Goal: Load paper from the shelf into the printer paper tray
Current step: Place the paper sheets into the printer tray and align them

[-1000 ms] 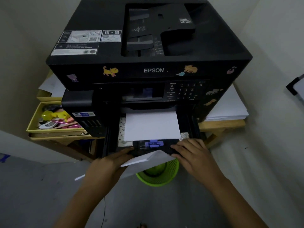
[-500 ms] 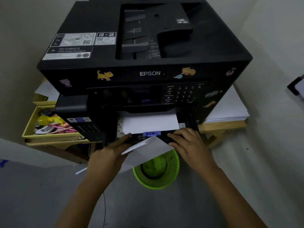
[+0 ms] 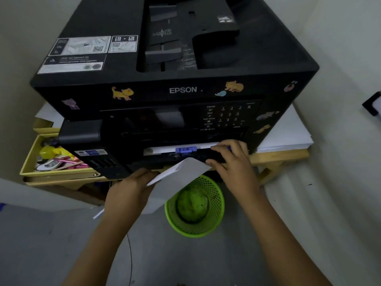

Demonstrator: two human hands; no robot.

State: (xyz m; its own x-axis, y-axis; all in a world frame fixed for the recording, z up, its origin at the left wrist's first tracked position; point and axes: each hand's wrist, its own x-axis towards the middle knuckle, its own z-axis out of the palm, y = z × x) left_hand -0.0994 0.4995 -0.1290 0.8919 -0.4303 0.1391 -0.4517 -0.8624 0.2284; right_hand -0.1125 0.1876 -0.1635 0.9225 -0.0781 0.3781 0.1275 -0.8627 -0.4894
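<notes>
paper tray (image 3: 185, 155) sitting nearly inside printer (image 3: 181, 89), paper (image 3: 179, 148) strip showing | right hand (image 3: 233, 162) at 3 o'clock pressing tray front, fingers curled | left hand (image 3: 132, 190) at 7 o'clock pinching loose sheet (image 3: 179, 180)

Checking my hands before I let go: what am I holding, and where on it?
Left hand holds loose paper by its left edge. Right hand grips the tray front at its right end.
</notes>
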